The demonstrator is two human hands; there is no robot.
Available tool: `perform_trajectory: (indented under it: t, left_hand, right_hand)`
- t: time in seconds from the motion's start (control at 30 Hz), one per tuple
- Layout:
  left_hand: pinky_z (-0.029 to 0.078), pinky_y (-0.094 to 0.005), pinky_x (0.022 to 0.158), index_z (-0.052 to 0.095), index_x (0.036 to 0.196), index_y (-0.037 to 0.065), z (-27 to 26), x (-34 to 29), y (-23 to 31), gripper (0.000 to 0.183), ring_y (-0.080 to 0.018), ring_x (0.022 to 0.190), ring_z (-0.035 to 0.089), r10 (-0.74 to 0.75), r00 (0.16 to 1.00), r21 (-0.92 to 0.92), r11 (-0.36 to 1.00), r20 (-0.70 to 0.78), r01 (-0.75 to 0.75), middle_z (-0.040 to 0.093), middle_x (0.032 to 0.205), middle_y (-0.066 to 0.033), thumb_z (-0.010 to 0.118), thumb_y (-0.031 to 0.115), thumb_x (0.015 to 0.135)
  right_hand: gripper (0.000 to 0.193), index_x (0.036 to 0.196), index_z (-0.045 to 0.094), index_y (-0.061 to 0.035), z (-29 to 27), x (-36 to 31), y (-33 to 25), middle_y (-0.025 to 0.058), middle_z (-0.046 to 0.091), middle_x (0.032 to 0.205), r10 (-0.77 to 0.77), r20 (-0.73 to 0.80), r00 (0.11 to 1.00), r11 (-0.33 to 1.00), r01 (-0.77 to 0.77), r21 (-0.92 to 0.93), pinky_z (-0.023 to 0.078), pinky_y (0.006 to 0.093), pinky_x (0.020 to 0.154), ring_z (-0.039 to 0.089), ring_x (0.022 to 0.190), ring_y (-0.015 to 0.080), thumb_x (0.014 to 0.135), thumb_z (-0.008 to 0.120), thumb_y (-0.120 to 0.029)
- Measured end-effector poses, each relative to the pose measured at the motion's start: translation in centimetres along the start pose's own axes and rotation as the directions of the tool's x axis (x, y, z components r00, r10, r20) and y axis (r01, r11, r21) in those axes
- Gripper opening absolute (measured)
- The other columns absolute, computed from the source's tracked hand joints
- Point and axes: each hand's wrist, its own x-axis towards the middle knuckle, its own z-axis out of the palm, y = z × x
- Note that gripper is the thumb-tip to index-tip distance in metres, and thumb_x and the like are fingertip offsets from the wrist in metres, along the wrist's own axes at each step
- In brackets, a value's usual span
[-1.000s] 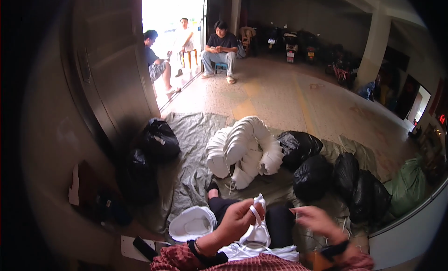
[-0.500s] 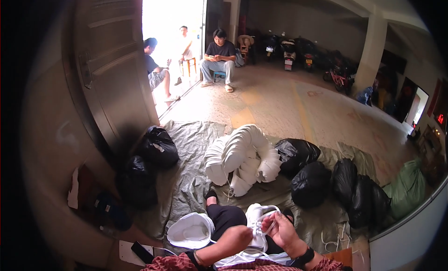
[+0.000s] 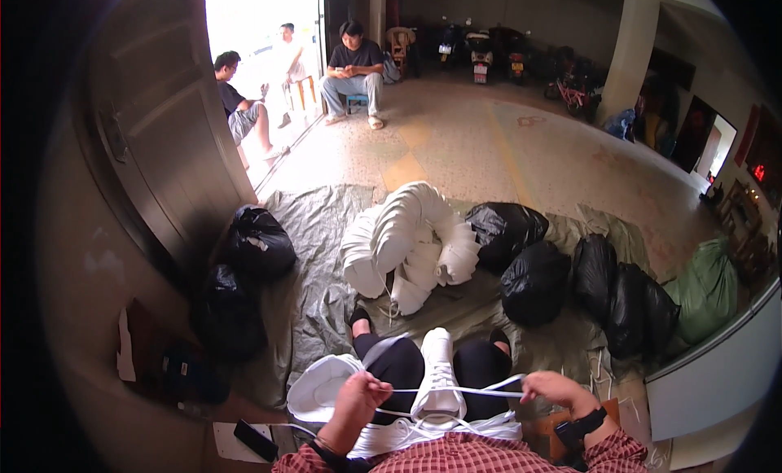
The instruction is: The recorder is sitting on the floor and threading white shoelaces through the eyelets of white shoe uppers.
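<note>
A white lace-up shoe upper (image 3: 440,361) lies between my knees, its toe pointing away from me. White shoelaces (image 3: 456,389) run from its eyelets, drawn out sideways above it. My left hand (image 3: 358,401) is closed on one lace, whose loose end rises past the fingers. To the right, my right hand (image 3: 555,388) pinches the other lace beside my thigh. Another white upper (image 3: 314,391), its hollow side showing, rests by my left knee. More loose white laces (image 3: 399,437) are heaped across my lap.
Nested white uppers (image 3: 407,237) form a curled stack on the grey tarp (image 3: 314,229). Black bags (image 3: 535,282) stand on both sides, with a green sack (image 3: 707,290) far right. A phone (image 3: 255,440) lies lower left. Several people sit near the doorway (image 3: 261,74).
Both hands have moved apart from over the upper, pulling the laces wide to left and right. The upper now shows fully between my knees. The whole view has shifted slightly.
</note>
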Motion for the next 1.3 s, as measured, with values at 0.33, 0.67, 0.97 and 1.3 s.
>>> perform_trajectory:
  t: [0.33, 0.67, 0.97, 1.3]
  left_hand:
    - [0.051, -0.0444, 0.092, 0.06, 0.083, 0.009, -5.5, 2.4, 13.2, 0.039, -0.0262, 0.094, 0.067, 0.227, 0.954, -0.044, 0.97, -0.196, -0.24, 0.066, 0.083, -0.0087, 0.043, 0.033, 0.108]
    - [0.041, -0.0275, 0.055, 0.065, 0.106, 0.002, 2.1, 0.6, 12.7, 0.022, -0.0115, 0.06, 0.049, 0.387, 0.897, 0.552, 0.709, 0.216, -0.439, 0.054, 0.07, 0.0016, 0.053, 0.021, 0.107]
    - [0.054, -0.042, 0.067, 0.067, 0.108, 0.003, 6.0, -2.9, -1.9, 0.023, -0.0361, 0.079, 0.067, 0.08, 0.778, 0.755, -0.319, 0.624, -0.573, 0.068, 0.089, -0.0173, 0.062, -0.003, 0.086]
    - [0.055, -0.0424, 0.073, 0.065, 0.101, 0.004, 7.0, -1.9, -1.6, 0.018, -0.0345, 0.086, 0.068, -0.024, 0.774, 0.692, -0.431, 0.633, -0.579, 0.069, 0.096, -0.0145, 0.061, 0.0, 0.083]
  right_hand:
    - [0.032, 0.093, 0.058, -0.0152, -3.5, -1.0, 12.2, -0.0049, 0.041, 0.061, 0.485, -0.476, 0.734, 0.132, 0.476, 0.869, 0.031, 0.027, 0.043, 0.034, 0.046, 0.008, 0.108, 0.043, -0.039]
    - [0.022, 0.117, 0.065, -0.0042, 4.7, 2.7, -3.5, 0.0021, 0.066, 0.081, -0.295, -0.581, 0.758, 0.941, 0.335, -0.041, 0.048, 0.024, 0.06, 0.056, 0.062, 0.0084, 0.103, 0.05, -0.013]
    - [0.014, 0.105, 0.066, -0.0021, 10.8, 4.3, -4.7, 0.0168, 0.071, 0.094, -0.665, -0.354, 0.658, 0.726, 0.46, -0.511, 0.056, 0.039, 0.071, 0.07, 0.083, 0.0339, 0.091, 0.066, -0.003]
    - [0.021, 0.103, 0.067, -0.0023, 10.4, 4.3, -5.7, 0.0123, 0.072, 0.094, -0.728, -0.118, 0.675, 0.53, 0.445, -0.722, 0.058, 0.0363, 0.073, 0.072, 0.084, 0.0277, 0.083, 0.064, 0.001]
